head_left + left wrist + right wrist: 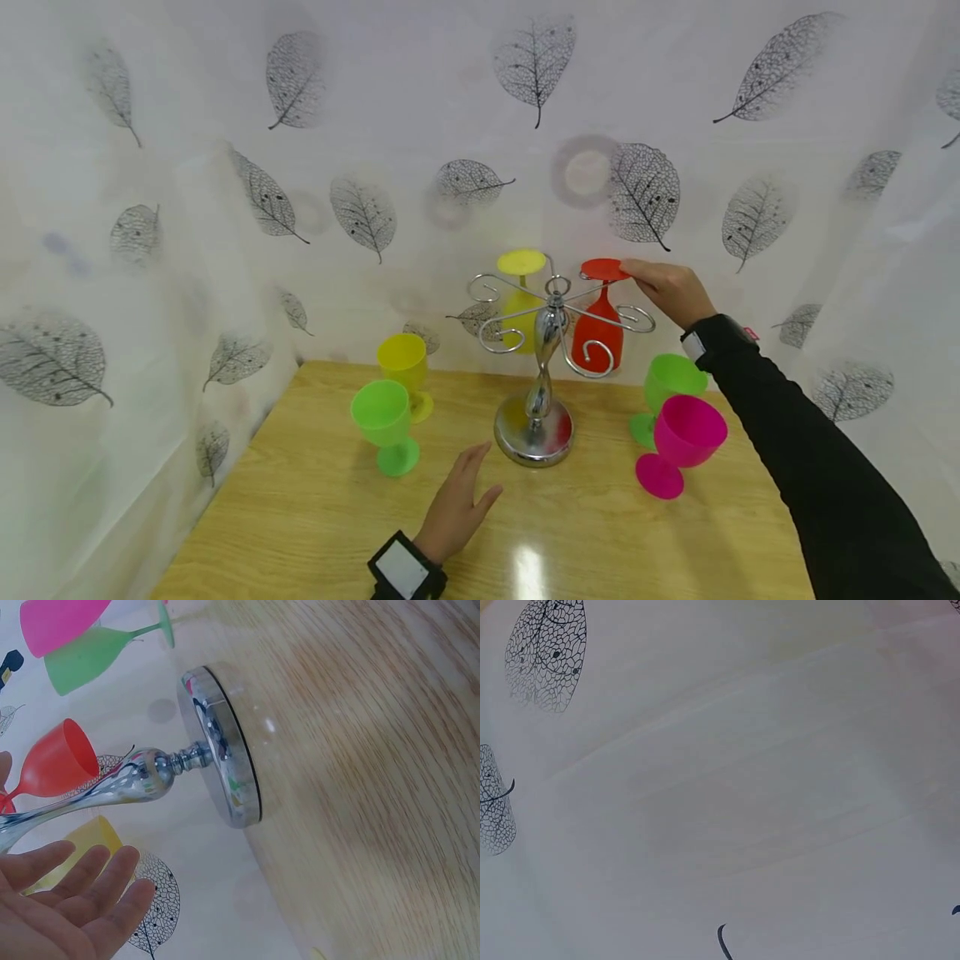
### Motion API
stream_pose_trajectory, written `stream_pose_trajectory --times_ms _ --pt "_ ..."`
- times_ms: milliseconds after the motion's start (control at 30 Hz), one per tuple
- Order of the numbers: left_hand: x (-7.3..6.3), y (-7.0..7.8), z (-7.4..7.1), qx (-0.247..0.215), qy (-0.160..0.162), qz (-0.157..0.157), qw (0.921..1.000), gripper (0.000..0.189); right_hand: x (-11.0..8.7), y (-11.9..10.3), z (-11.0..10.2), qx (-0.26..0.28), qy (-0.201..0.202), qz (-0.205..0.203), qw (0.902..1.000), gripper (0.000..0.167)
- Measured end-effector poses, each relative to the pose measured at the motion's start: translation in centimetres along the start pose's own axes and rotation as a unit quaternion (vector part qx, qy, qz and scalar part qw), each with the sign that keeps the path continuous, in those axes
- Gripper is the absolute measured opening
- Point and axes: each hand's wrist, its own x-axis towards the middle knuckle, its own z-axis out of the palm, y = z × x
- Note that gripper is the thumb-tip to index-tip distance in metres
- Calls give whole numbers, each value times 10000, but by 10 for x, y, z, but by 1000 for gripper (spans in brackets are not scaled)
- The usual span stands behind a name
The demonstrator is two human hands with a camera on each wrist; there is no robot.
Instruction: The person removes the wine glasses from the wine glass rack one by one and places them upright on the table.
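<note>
Pinched at its foot's outer rim by the right hand (669, 290): the red goblet (597, 329), upside down among the wire arms on the right of the chrome stand (550, 333), mouth above the wood. At the stand's back left, also inverted, a hanging yellow goblet (519, 302). Low in front of the stand and slightly left, apart from it, the left hand (456, 504), fingers straight, thumb spread away.

Left of the stand, a gap, then a standing yellow goblet (402, 362) behind a green goblet (381, 412). Right of it, another gap, then a second green goblet (673, 377) behind a magenta goblet (688, 433), close beside the black sleeve (825, 450). Widest open room in front of the stand; only a narrow strip behind.

In the left wrist view alone: the stand's base side-on, dark line beneath, and the left palm. In the head view alone: curled wire ends. In the right wrist view: just leaf-printed sheeting (727, 825).

Under the stand, a glossy, pale-grained table (322, 533); behind, the same white sheeting.
</note>
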Motion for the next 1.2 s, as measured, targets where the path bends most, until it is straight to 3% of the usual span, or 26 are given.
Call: stream_pose_trajectory --times_ms 467,633,833,1200 --pt "1 -3 2 -16 14 48 10000 61 27 -8 -4 53 -504 -947 9942 47" --pt "1 -5 2 15 70 101 9999 61 40 -10 -1 83 -579 -940 9939 44" --pt "0 -6 -1 3 -32 -55 10000 62 50 -10 6 177 -565 -844 9947 39" --pt "-1 -11 -2 -3 -163 -271 9995 62 53 -7 13 59 -598 -752 9954 41"
